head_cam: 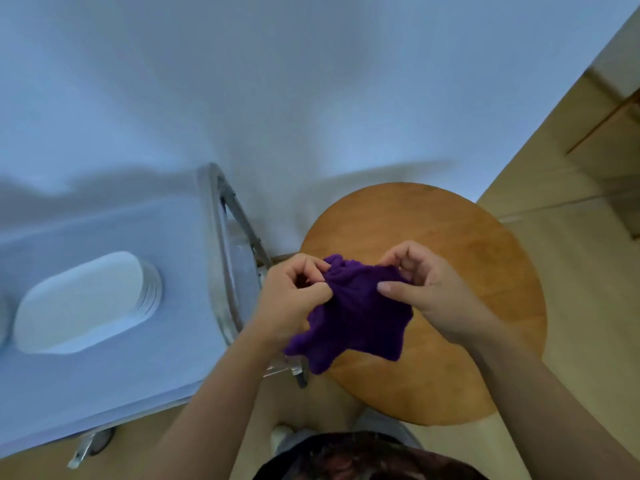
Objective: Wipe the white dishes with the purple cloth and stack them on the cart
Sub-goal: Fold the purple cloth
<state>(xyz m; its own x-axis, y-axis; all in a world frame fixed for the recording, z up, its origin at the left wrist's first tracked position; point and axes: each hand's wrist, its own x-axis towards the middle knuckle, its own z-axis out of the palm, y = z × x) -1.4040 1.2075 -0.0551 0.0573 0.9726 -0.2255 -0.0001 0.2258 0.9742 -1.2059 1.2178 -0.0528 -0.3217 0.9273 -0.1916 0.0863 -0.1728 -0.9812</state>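
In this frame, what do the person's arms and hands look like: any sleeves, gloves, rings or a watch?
Both arms are bare from the bottom edge of the frame to the wrists, with no sleeves in view. The left hand and right hand wear no gloves. No ring, watch or bracelet shows on either wrist or on the visible fingers. The picture is slightly blurred, so very fine details could be missed.

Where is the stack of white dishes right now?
In the head view the stack of white dishes sits at left on the cart, apart from both hands, which hold the purple cloth over the round wooden table.
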